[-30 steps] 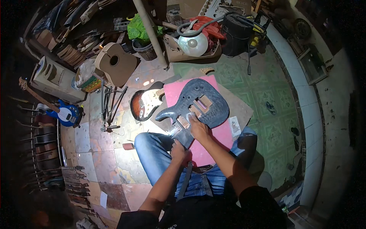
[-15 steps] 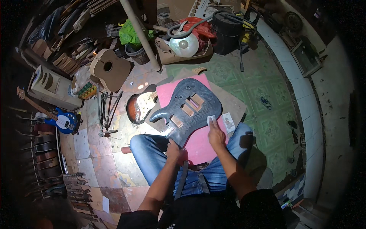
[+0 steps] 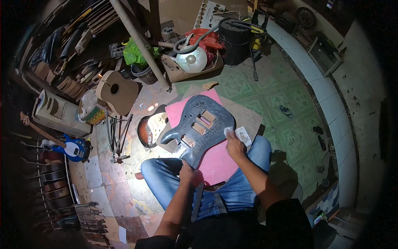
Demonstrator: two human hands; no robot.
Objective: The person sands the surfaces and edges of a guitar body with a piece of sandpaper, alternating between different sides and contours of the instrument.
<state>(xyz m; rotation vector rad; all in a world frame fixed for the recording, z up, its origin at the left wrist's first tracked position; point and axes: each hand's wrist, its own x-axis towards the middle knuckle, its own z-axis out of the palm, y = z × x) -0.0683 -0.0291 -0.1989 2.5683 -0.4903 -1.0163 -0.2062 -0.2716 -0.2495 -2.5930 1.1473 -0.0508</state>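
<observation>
A dark blue-grey electric guitar body (image 3: 219, 121) with bare-wood cavities lies tilted before me on a pink sheet (image 3: 215, 168). At the neck end of the body, my left hand (image 3: 187, 173) is closed around its near tip. My right hand (image 3: 235, 147) pinches a small whitish pad (image 3: 228, 131) beside the body's right edge; whether the pad touches the edge I cannot tell. Next to that hand, a white printed sheet (image 3: 243, 135) lies near my right knee. A sunburst guitar body (image 3: 144, 132) with a white pickguard sits just left of the pink sheet.
A brown board (image 3: 251, 120) lies under the pink sheet. Left are a metal stand (image 3: 120, 137), an acoustic guitar body (image 3: 118, 93) and a blue bass (image 3: 74, 148). A slanted pole (image 3: 143, 45), a cardboard box (image 3: 195, 74) and a black bucket (image 3: 233, 43) stand ahead.
The whole view has shifted slightly. My right hand with the pad has slid from over the body's right edge outward to beside it. My left hand keeps its grip on the neck end.
</observation>
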